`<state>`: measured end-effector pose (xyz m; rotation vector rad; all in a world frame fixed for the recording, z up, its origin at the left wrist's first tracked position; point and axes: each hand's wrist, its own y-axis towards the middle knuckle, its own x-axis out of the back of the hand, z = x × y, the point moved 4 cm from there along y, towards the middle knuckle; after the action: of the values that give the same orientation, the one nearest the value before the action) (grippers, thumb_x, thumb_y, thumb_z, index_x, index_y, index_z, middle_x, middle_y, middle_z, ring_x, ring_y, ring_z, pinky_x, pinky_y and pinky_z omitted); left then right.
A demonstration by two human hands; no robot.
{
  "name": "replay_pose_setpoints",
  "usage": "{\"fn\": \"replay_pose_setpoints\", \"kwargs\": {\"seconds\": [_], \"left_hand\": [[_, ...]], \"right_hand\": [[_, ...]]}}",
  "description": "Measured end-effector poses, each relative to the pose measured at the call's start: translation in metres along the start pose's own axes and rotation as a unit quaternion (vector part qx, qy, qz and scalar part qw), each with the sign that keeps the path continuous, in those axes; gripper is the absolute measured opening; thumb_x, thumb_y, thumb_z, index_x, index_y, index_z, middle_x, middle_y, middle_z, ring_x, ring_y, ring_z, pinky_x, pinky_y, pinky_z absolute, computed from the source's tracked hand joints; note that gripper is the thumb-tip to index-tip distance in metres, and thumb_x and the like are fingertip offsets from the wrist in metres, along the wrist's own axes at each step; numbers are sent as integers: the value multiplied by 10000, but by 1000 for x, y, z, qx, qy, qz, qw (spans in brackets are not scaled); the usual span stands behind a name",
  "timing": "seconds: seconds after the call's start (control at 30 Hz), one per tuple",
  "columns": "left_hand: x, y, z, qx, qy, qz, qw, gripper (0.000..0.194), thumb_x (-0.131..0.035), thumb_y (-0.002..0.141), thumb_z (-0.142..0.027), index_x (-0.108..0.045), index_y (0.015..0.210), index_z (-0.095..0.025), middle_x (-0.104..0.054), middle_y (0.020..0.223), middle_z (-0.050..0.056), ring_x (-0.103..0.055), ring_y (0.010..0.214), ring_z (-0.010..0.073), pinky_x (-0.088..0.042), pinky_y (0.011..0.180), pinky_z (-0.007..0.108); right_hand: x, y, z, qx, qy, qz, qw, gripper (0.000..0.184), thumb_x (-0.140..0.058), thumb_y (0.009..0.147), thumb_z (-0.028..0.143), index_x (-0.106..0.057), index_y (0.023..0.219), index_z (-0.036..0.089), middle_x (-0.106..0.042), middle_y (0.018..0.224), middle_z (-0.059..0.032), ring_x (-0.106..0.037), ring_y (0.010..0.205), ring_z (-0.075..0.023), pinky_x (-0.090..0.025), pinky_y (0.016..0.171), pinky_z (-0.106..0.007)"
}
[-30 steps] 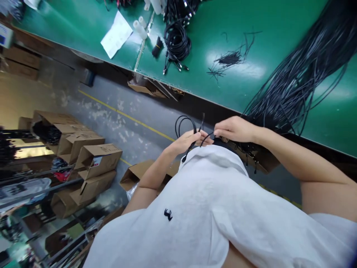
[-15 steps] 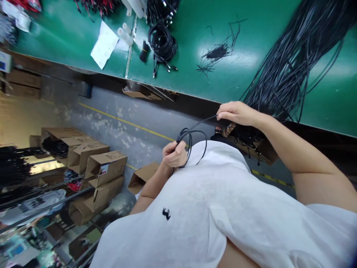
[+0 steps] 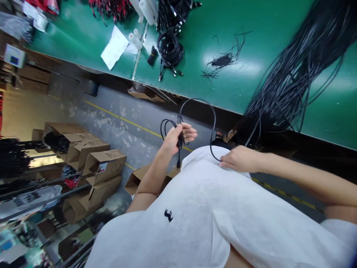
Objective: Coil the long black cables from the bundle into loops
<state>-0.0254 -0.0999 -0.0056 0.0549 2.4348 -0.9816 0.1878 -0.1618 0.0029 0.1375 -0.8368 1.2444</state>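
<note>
In the head view, the one view you have, your left hand (image 3: 172, 141) is up in front of your waist, its thumb pinning a black cable (image 3: 180, 140) against the palm while the other fingers stretch out nearly straight. Your right hand (image 3: 236, 158) sits lower and to the right, close to your shirt (image 3: 195, 208), with its fingers closed on the same cable. A wide, slack arc of it runs between your two hands, and a plug end (image 3: 179, 163) dangles below the left one. By the look of it, the winding is partly done: a few small loops are gathered at your left hand, but the arc is not yet taken into them. You show no tie around the loops, though your fingers hide part of them, so I cannot tell for sure. A dark strand also rises from behind your right hand toward the heap of black cables (image 3: 292, 82), and whether it belongs to your cable is unclear. That big heap hangs over the edge of the green counter (image 3: 267, 33), not coiled. Farther left on the counter lie a round coil (image 3: 174, 57), a small banded bundle (image 3: 152, 56) and scattered short black strips (image 3: 221, 61).
</note>
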Motion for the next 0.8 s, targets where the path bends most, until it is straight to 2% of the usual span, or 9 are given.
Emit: {"fn": "replay_pose_setpoints", "kwargs": {"seconds": [0.17, 0.27, 0.33, 0.37, 0.43, 0.5, 0.57, 0.67, 0.8], "left_hand": [[-29, 4, 25, 75, 75, 157, 982, 238, -638, 912, -319, -600, 759, -141, -512, 458, -54, -477, 360, 54, -372, 390, 139], [-4, -7, -17, -19, -68, 126, 989, 363, -431, 1022, -303, -525, 698, -170, -232, 346, -133, -134, 241, 13, -158, 290, 122], [18, -16, -49, -113, -146, 81, 979, 367, -335, 1055, -279, -558, 783, -177, -206, 367, -137, -100, 257, 14, -142, 296, 115], [25, -20, -61, -152, -159, 58, 974, 349, -317, 1062, -290, -590, 870, -186, -234, 388, -133, -124, 271, 17, -149, 303, 121], [28, -21, -68, -185, -137, 29, 973, 301, -339, 1057, -344, -612, 1078, -218, -338, 451, -119, -197, 306, 25, -166, 318, 148], [17, -13, -55, -162, -72, 29, 984, 297, -415, 1027, -397, -591, 1209, -241, -470, 544, -96, -279, 342, 25, -183, 328, 162], [1, -1, -28, -98, 21, 56, 993, 336, -520, 974, -430, -588, 1229, -223, -600, 665, -54, -421, 413, 25, -266, 371, 141], [-16, 11, 13, -29, 159, 115, 980, 415, -668, 862, -486, -620, 1119, -164, -695, 796, 22, -622, 628, 82, -459, 567, 165], [-22, 2, 38, 42, 255, 220, 941, 425, -644, 861, -535, -633, 947, -119, -645, 631, 19, -565, 514, 86, -438, 520, 193]], "right_hand": [[74, -6, -24, 70, 235, -114, 963, 544, -364, 989, 559, -628, 734, 157, -616, 675, -49, -530, 608, -124, -366, 607, -260], [105, -65, -83, -119, 204, -438, 868, 494, -366, 995, 556, -662, 867, 182, -616, 754, -62, -549, 686, -162, -402, 646, -291], [96, -92, -112, -291, 64, -516, 803, 437, -353, 1011, 488, -674, 997, 193, -657, 898, -105, -584, 805, -221, -417, 706, -335], [85, -90, -119, -342, 2, -473, 812, 401, -361, 1011, 434, -679, 1027, 191, -671, 982, -126, -598, 873, -252, -420, 733, -353], [51, -60, -116, -334, -68, -281, 897, 340, -390, 993, 330, -696, 988, 182, -687, 1071, -137, -620, 950, -280, -416, 726, -346], [18, -19, -89, -222, -81, -93, 967, 315, -408, 980, 279, -701, 921, 177, -709, 1015, -113, -646, 917, -246, -391, 671, -298], [6, 12, -51, -91, -78, 0, 993, 331, -407, 990, 291, -696, 880, 174, -716, 918, -86, -653, 846, -200, -359, 641, -263], [34, 33, -14, 9, -53, -41, 998, 364, -392, 1002, 339, -693, 878, 178, -716, 891, -70, -635, 791, -166, -342, 647, -245], [77, 26, -33, 15, 41, -136, 990, 392, -413, 983, 433, -695, 877, 183, -700, 865, -57, -599, 758, -148, -349, 661, -239]]}}
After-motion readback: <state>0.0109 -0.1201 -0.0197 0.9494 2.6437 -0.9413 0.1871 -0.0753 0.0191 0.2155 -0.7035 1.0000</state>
